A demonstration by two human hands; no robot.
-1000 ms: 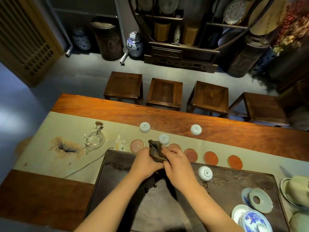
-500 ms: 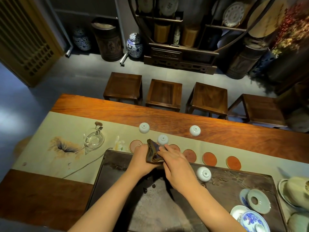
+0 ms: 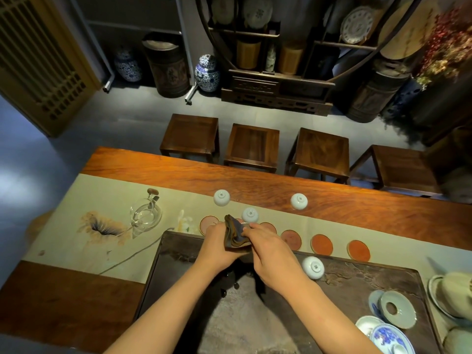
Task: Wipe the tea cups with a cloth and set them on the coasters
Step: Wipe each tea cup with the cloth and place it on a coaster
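Four small white porcelain tea cups sit upside down around me: one (image 3: 221, 197) and another (image 3: 298, 201) at the far edge of the pale beige table runner (image 3: 76, 241), a third (image 3: 250, 215) just beyond my knuckles, and a fourth (image 3: 313, 267) on the dark carved wooden tea tray (image 3: 357, 282) beside my right wrist. My left hand (image 3: 217, 247) grips a crumpled brown and grey cloth (image 3: 236, 236), its fingers curled round the bundle. My right hand (image 3: 268, 247) pinches into the cloth's folds from the other side; I cannot tell whether a cup is wrapped inside. Both hands hover over the tray's far edge.

A row of round coasters runs along the runner just behind the tray: a pinkish one (image 3: 209, 224) left of my hands, two brownish ones (image 3: 291, 240) to the right, then two orange ones (image 3: 321, 244) (image 3: 358, 250). A clear glass pitcher (image 3: 145, 217) stands on the runner near a painted lotus (image 3: 102, 227). Blue-and-white saucers (image 3: 390, 338) and a pale celadon lid (image 3: 397, 309) lie at the tray's right end.

The long reddish-brown wooden table (image 3: 332, 198) carries it all. Four dark square wooden stools (image 3: 190, 135) line its far side on a grey floor. Beyond them stand a dark round-framed display shelf (image 3: 275, 88) holding plates and canisters, blue-and-white porcelain jars (image 3: 207, 72), and a dark barrel (image 3: 167, 66). A wooden lattice screen (image 3: 38, 54) fills the left.
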